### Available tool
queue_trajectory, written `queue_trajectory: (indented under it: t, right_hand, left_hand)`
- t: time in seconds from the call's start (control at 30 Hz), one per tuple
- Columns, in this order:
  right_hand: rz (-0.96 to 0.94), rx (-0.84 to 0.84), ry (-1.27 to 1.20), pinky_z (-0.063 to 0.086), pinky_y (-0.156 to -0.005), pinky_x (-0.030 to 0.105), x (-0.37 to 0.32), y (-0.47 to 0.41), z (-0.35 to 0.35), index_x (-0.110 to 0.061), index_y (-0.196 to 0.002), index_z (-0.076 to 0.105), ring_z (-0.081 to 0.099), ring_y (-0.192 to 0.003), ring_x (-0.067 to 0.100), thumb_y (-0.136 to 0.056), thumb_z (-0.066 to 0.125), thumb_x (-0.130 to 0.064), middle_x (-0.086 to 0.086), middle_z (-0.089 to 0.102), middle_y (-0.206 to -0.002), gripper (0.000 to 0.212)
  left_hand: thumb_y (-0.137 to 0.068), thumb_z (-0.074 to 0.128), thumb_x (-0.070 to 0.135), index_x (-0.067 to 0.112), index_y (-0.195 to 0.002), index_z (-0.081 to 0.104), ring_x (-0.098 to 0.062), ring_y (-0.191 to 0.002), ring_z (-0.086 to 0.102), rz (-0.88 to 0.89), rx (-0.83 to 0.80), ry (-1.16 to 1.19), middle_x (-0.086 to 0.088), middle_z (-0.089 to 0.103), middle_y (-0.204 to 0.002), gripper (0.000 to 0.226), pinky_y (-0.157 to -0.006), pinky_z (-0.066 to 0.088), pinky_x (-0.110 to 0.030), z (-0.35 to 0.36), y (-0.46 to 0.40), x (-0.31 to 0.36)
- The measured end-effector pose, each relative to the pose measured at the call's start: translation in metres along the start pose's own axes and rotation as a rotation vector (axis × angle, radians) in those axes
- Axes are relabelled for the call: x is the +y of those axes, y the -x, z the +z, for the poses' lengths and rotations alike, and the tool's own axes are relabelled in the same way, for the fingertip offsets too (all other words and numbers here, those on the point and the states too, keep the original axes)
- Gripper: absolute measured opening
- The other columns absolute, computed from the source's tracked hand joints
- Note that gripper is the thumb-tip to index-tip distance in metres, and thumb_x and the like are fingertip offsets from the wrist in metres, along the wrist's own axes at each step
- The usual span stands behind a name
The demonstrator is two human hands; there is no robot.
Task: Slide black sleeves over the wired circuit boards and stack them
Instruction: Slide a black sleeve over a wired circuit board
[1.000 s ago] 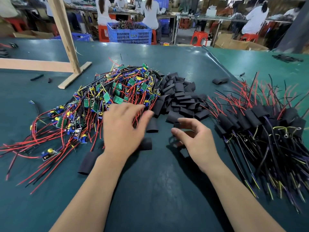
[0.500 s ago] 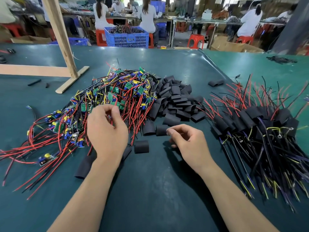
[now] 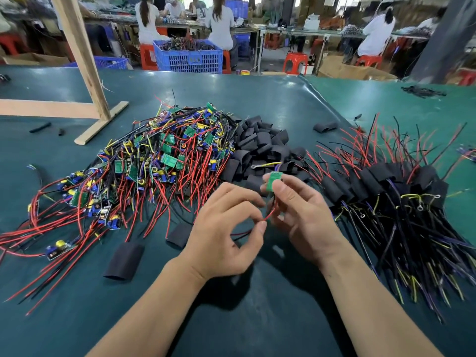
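Wood frame (image 3: 85, 70), blue crates (image 3: 189, 57), red stools (image 3: 295, 61)

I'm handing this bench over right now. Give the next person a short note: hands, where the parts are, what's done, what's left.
Right hand pinches a green circuit board, still bare, no sleeve on it.
Left hand pinches that board's red wire.
Unsleeved boards lie piled on the left, loose black sleeves in the middle, and a few stray sleeves sit nearer.
Done: sleeved boards stacked on the right.
Left: pick a sleeve, slide it over the held board, add it to the stack, then work through the left pile.
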State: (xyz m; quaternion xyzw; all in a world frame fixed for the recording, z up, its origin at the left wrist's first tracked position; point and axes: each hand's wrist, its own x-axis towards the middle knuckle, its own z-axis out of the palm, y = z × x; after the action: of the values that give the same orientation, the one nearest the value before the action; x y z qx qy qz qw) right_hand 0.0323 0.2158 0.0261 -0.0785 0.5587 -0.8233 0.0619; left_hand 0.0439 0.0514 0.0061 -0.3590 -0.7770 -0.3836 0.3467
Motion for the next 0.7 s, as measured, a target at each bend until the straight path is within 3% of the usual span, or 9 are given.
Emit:
queue_trajectory:
  t: [0.07, 0.13, 0.2, 0.3, 0.4, 0.47, 0.53, 0.7]
  right_hand:
    - [-0.009, -0.014, -0.068, 0.036, -0.051, 0.019, -0.005, -0.001, -0.004, -0.017, -0.096, 0.077, 0.052, -0.064, 0.011, -0.083, 0.069, -0.021, 0.003, 0.071, -0.086, 0.016]
    - [0.028, -0.068, -0.109, 0.036, -0.044, 0.018, -0.008, 0.000, -0.008, -0.016, -0.100, 0.077, 0.053, -0.059, 0.008, -0.085, 0.059, -0.022, 0.001, 0.068, -0.081, 0.024]
    - [0.075, -0.149, -0.091, 0.034, -0.041, 0.016, -0.010, 0.002, -0.010, -0.018, -0.108, 0.075, 0.049, -0.057, 0.007, -0.084, 0.055, -0.023, -0.001, 0.064, -0.079, 0.032]
    - [0.139, -0.261, 0.007, 0.029, -0.041, 0.015, -0.008, 0.004, -0.008, -0.014, -0.118, 0.070, 0.044, -0.053, 0.008, -0.086, 0.052, -0.023, 0.000, 0.058, -0.073, 0.038]
    - [0.205, -0.330, 0.075, 0.027, -0.040, 0.013, -0.006, 0.006, -0.004, -0.014, -0.116, 0.071, 0.040, -0.046, 0.006, -0.087, 0.055, -0.021, 0.001, 0.055, -0.068, 0.034]
    - [0.258, -0.354, 0.122, 0.026, -0.041, 0.014, -0.006, 0.008, -0.004, -0.020, -0.110, 0.074, 0.035, -0.045, 0.006, -0.085, 0.059, -0.021, 0.002, 0.056, -0.066, 0.029]
    - [0.299, -0.356, 0.160, 0.025, -0.042, 0.015, -0.006, 0.009, -0.004, -0.020, -0.109, 0.073, 0.035, -0.046, 0.007, -0.082, 0.063, -0.022, 0.003, 0.059, -0.068, 0.030]
    - [0.304, -0.370, 0.042, 0.029, -0.039, 0.016, -0.005, 0.009, 0.000, -0.008, -0.115, 0.069, 0.041, -0.047, 0.008, -0.090, 0.057, -0.033, 0.008, 0.068, -0.084, 0.037]
  left_hand:
    - [-0.090, 0.057, 0.020, 0.002, -0.076, 0.067, -0.020, -0.078, 0.060, -0.116, -0.043, 0.081, -0.002, 0.066, -0.084, 0.025, -0.073, 0.048, -0.034, -0.001, 0.002, -0.004]
    - [-0.096, 0.049, 0.030, 0.006, -0.082, 0.070, -0.009, -0.071, 0.062, -0.340, -0.033, 0.233, 0.005, 0.067, -0.076, 0.035, -0.068, 0.048, -0.025, -0.002, 0.003, -0.005]
    - [-0.098, 0.044, 0.039, 0.010, -0.101, 0.072, -0.014, -0.072, 0.067, -0.532, 0.022, 0.376, 0.003, 0.072, -0.081, 0.040, -0.070, 0.053, -0.028, -0.001, 0.003, -0.005]
    - [-0.100, 0.041, 0.037, 0.013, -0.115, 0.070, -0.022, -0.084, 0.070, -0.561, 0.021, 0.495, -0.002, 0.075, -0.092, 0.040, -0.075, 0.056, -0.035, 0.004, -0.001, -0.005]
    - [-0.101, 0.045, 0.031, 0.018, -0.099, 0.077, -0.018, -0.085, 0.072, -0.649, 0.120, 0.618, -0.003, 0.077, -0.089, 0.035, -0.078, 0.054, -0.027, 0.004, -0.006, -0.001]
    - [-0.098, 0.049, 0.030, 0.017, -0.092, 0.079, -0.023, -0.088, 0.073, -0.741, 0.168, 0.727, -0.008, 0.077, -0.093, 0.033, -0.082, 0.057, -0.035, 0.003, -0.008, -0.001]
    - [-0.097, 0.056, 0.025, 0.013, -0.100, 0.075, -0.029, -0.090, 0.073, -0.778, 0.185, 0.828, -0.014, 0.075, -0.099, 0.022, -0.083, 0.058, -0.043, -0.001, -0.009, -0.002]
    - [-0.082, 0.067, 0.019, 0.015, -0.094, 0.077, -0.020, -0.068, 0.066, -0.825, 0.235, 1.090, -0.009, 0.072, -0.087, 0.016, -0.057, 0.056, -0.028, -0.009, -0.014, -0.006]
